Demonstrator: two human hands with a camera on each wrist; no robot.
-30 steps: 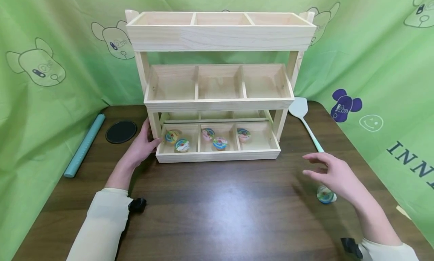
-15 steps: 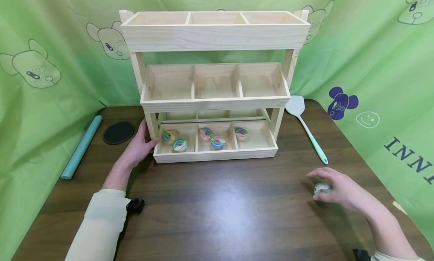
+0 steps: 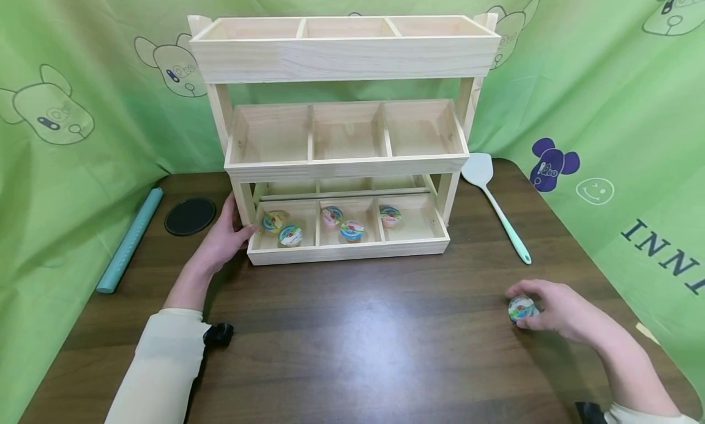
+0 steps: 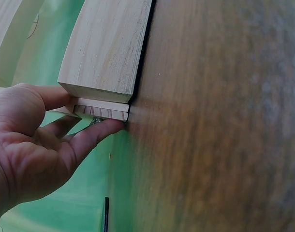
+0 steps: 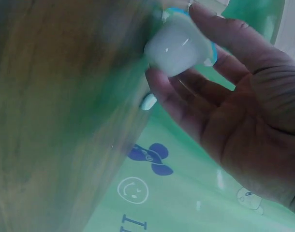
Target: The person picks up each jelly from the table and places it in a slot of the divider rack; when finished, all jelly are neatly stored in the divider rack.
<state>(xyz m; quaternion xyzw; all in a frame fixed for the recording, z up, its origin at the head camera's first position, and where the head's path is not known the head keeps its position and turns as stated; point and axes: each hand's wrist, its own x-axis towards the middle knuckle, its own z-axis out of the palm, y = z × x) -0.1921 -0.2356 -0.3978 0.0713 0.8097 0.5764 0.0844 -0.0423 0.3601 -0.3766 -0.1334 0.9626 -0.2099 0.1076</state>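
Note:
At the right of the table, my right hand (image 3: pixel 562 311) pinches a small jelly cup (image 3: pixel 521 308) between thumb and fingers. Its printed lid shows in the head view; the right wrist view shows the pale, rounded cup body (image 5: pixel 179 48) with a blue rim. My left hand (image 3: pixel 220 237) grips the lower left side of the three-tier wooden rack (image 3: pixel 347 167), thumb by the bottom tray (image 3: pixel 352 252) and fingers partly hidden around the leg. Several jelly cups sit in that tray: two in the left compartment, two in the middle, one (image 3: pixel 390 216) in the right.
A white spatula with a pale green handle (image 3: pixel 503 219) lies right of the rack. On the left are a black round disc (image 3: pixel 190 216) and a blue textured roller (image 3: pixel 131 240). Green printed cloth (image 3: pixel 622 106) hangs around the table (image 3: pixel 330 350).
My right hand has moved down to the jelly cup on the table and taken hold of it. My left hand keeps its grip on the rack. The head view has shifted slightly.

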